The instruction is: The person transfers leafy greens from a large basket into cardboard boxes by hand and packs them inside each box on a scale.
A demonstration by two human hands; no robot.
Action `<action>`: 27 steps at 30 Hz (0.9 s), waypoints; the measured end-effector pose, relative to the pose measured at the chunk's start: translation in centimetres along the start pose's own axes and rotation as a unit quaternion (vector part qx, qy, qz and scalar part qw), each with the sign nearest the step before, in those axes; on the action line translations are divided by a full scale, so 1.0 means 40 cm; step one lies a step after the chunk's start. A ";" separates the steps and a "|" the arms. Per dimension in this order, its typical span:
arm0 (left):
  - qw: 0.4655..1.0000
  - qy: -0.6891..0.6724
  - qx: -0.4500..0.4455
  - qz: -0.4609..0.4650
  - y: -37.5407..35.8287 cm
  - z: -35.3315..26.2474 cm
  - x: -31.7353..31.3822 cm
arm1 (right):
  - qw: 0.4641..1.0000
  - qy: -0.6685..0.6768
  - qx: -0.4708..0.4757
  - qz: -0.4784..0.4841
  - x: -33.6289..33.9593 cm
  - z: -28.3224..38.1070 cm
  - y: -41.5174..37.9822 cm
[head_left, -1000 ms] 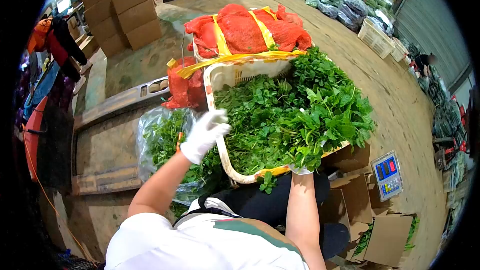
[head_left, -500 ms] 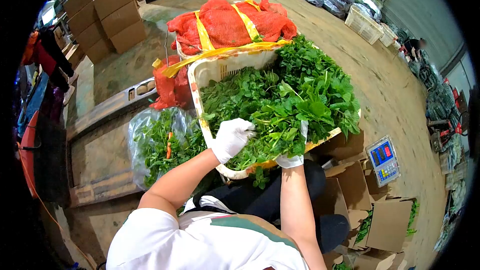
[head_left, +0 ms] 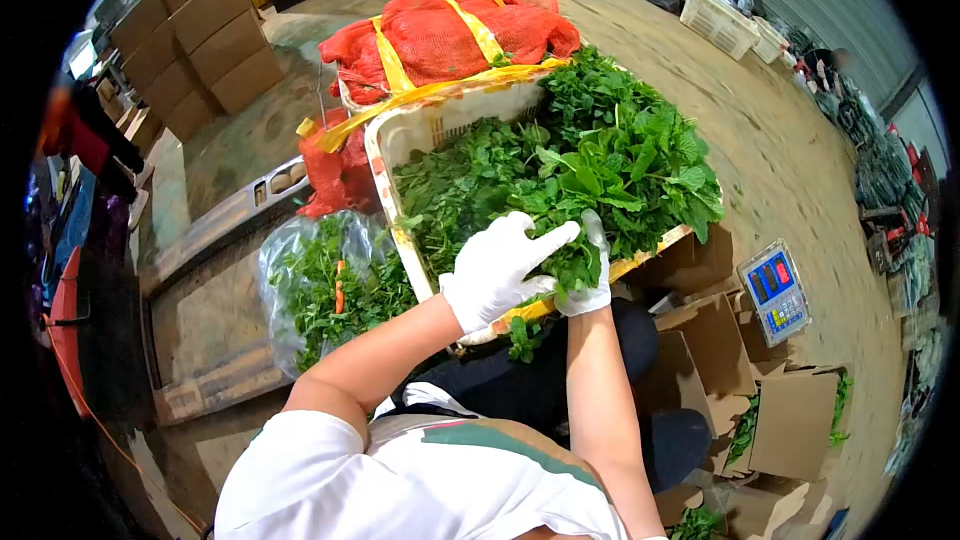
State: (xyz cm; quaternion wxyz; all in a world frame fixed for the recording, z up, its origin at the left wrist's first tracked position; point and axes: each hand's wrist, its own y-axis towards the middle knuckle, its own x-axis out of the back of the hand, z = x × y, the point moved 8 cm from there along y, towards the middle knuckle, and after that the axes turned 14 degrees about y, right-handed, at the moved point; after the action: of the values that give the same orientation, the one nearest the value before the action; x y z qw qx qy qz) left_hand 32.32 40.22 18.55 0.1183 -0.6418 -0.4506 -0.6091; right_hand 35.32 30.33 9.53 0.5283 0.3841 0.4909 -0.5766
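Observation:
A white plastic crate (head_left: 385,170) in front of me is filled with leafy green herbs (head_left: 470,180), heaped highest at the right. My left hand (head_left: 505,265), in a white glove, is over the near part of the crate. Its index finger and thumb are spread apart, pointing at the leaves by the other hand. At the near right rim, my right hand (head_left: 590,290), also gloved in white, curls around a bunch of the greens (head_left: 575,260). Leaves hide part of its fingers. A sprig (head_left: 523,340) hangs outside the near rim.
Red mesh sacks (head_left: 440,40) with yellow straps lie behind the crate. A clear bag of greens (head_left: 320,290) stands at left, near a metal frame (head_left: 240,220). Opened cardboard boxes (head_left: 795,420) and a scale display (head_left: 773,292) are at right. Stacked cartons (head_left: 215,30) stand far left.
My left hand has moved right, towards my right hand, and its closed fingers have spread. My right hand stays by the near right rim with the greens. The view has shifted slightly.

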 end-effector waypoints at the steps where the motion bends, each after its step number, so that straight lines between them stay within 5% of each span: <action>1: 1.000 -0.013 0.004 0.019 0.007 0.005 -0.032 | 0.997 -0.066 0.041 0.015 0.007 0.019 0.008; 7: 0.966 -0.225 0.019 -0.127 -0.066 0.093 0.002 | 0.998 0.050 -0.020 0.019 -0.037 -0.011 -0.016; 11: 0.987 -0.108 0.045 -0.106 -0.109 0.178 0.037 | 0.996 0.059 -0.036 0.052 -0.002 -0.005 0.001; 13: 0.991 0.072 0.109 0.031 -0.168 0.324 -0.003 | 0.997 0.061 -0.030 0.029 -0.036 -0.008 -0.014; 14: 0.990 0.057 0.125 0.031 -0.176 0.332 0.002 | 0.999 0.044 -0.013 0.028 -0.023 -0.003 -0.015; 16: 0.898 0.280 0.213 0.265 -0.211 0.383 0.012 | 0.995 0.030 0.002 0.093 -0.043 0.017 -0.021; 17: 0.902 0.290 0.185 0.261 -0.219 0.393 0.000 | 0.997 0.009 0.050 0.058 -0.024 0.026 -0.016; 19: 0.903 0.422 0.077 -0.005 -0.193 0.336 0.074 | 0.997 0.004 0.067 0.043 -0.013 0.037 -0.012; 20: 0.903 0.421 0.082 -0.010 -0.192 0.346 0.073 | 0.997 0.001 0.064 0.041 -0.013 0.037 -0.012; 22: 0.949 0.216 0.189 0.129 -0.189 0.394 0.027 | 0.997 -0.003 0.061 0.042 -0.010 0.039 -0.020; 23: 0.969 0.112 0.214 0.046 -0.175 0.375 0.045 | 0.997 -0.007 0.060 0.041 -0.009 0.040 -0.024; 25: 0.968 0.029 0.232 0.091 -0.140 0.330 0.032 | 0.997 -0.011 0.060 0.038 -0.003 0.039 -0.032; 27: 0.924 -0.357 0.138 -0.011 -0.096 0.258 -0.006 | 0.997 -0.017 0.060 0.033 -0.001 0.037 -0.034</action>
State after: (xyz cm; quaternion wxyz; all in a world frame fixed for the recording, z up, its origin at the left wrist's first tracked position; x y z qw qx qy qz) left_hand 36.55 49.55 14.44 0.0304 -0.7888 -0.5499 -0.2729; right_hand 34.12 28.84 10.12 0.5311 0.4216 0.4332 -0.5937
